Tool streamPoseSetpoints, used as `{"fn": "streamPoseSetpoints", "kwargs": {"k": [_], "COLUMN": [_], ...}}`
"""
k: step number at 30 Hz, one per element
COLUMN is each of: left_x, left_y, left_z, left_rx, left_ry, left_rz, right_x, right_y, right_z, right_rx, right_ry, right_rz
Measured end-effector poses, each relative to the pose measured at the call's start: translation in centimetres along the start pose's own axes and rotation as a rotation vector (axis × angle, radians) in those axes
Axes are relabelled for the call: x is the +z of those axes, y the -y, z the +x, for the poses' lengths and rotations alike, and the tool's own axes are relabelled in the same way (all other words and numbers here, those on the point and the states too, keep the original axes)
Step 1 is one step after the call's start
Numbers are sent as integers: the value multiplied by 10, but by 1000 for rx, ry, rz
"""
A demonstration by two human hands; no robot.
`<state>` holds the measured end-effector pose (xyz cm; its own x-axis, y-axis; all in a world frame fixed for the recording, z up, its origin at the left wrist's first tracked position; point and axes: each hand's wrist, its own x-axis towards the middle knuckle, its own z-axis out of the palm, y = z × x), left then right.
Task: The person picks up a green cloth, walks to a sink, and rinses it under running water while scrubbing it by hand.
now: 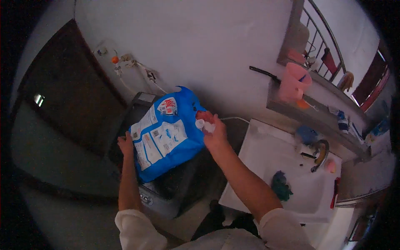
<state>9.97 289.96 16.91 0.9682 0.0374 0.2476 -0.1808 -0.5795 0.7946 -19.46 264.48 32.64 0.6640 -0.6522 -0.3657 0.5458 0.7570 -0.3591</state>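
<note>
A large blue and white plastic bag [166,133], full and printed, leans on top of a dark washing machine [179,200]. At its left edge, my left hand [126,145] grips the side with the fingers partly hidden by the bag. My right hand [213,132] is at the bag's upper right edge, fingers curled round a small white plastic cup [201,123]. The cup's round opening faces toward the bag. Whether the right fingertips also touch the bag is hard to see.
On the right stands a white sink [266,158] with a tap [322,156] and a dark green cloth [282,186] in its basin. A pink cup [293,81] sits on the ledge [283,106] under a mirror [325,46]. Hoses and a water valve [115,60] are on the wall. A dark door [62,91] is at left.
</note>
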Motion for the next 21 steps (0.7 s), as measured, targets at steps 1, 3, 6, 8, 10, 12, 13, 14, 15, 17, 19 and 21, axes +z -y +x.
{"fn": "streamPoseSetpoints", "kwargs": {"k": [1,3,6,8,10,12,13,14,15,17,19,21], "left_x": [-15,-59,-62,-49,-43,-44,-47,-48,-50,-50,-49,-47], "left_y": [-27,-72,-123,-130,-127,-128,-126,-126,-126,-124,-119,-109], "left_z": [-32,-91,-153,-178,-176,-171,-170,-168,-166,-165,-162,-162], "left_rx": [149,443,638,712,767,795,789,812,834,867,901,936], "left_ry": [-46,-128,-161,-139,-155,-130,-119,-76,-34,-79,-105,-89], "left_rz": [-35,-66,-68,331,501,510,512,516,520,542,651,577], "right_x": [-2,12,23,14,0,-2,-3,-8,-15,-23,-29,-34], "right_y": [1,-18,-31,-35,-30,-22,-21,-20,-20,-22,-24,-15], "right_z": [1,1,5,9,8,-1,-6,-7,-7,-9,-11,-20], "right_rx": [26,94,91,70,139,140,141,139,147,155,148,129], "right_ry": [-50,49,180,186,106,51,8,2,-25,-56,64,28], "right_rz": [44,111,153,116,164,187,214,217,173,134,151,173]}}
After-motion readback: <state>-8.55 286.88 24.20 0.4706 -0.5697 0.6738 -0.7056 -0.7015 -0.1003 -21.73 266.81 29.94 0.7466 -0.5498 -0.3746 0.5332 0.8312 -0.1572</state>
